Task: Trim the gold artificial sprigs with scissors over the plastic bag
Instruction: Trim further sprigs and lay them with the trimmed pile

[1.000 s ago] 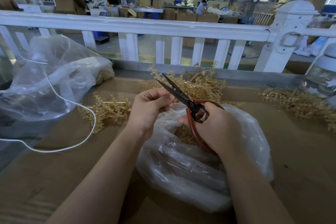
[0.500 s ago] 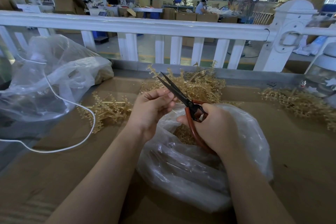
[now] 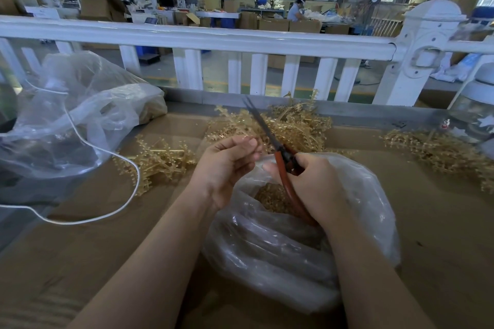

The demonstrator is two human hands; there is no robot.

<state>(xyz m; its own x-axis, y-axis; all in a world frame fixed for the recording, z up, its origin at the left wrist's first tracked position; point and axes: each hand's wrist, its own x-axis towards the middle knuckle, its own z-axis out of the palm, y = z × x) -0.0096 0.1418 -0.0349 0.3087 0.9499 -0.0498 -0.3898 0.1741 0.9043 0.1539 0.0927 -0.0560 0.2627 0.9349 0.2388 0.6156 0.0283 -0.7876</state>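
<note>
My right hand (image 3: 311,184) grips red-handled scissors (image 3: 278,152) over an open clear plastic bag (image 3: 280,251); the dark blades are together and point up and away. My left hand (image 3: 227,165) is just left of the blades, with its fingertips pinching a small gold sprig piece (image 3: 258,141), which is hard to make out. Gold trimmings (image 3: 272,197) lie inside the bag. A heap of gold sprigs (image 3: 294,123) lies behind the hands.
More gold sprigs lie at the left (image 3: 160,163) and right (image 3: 438,149) on the brown cardboard table (image 3: 93,262). A second clear bag (image 3: 74,115) and a white cord (image 3: 128,203) are at the left. A white railing (image 3: 213,40) borders the far edge.
The scissor blades were spread open and are now together. My left hand has shifted slightly, staying beside the blades.
</note>
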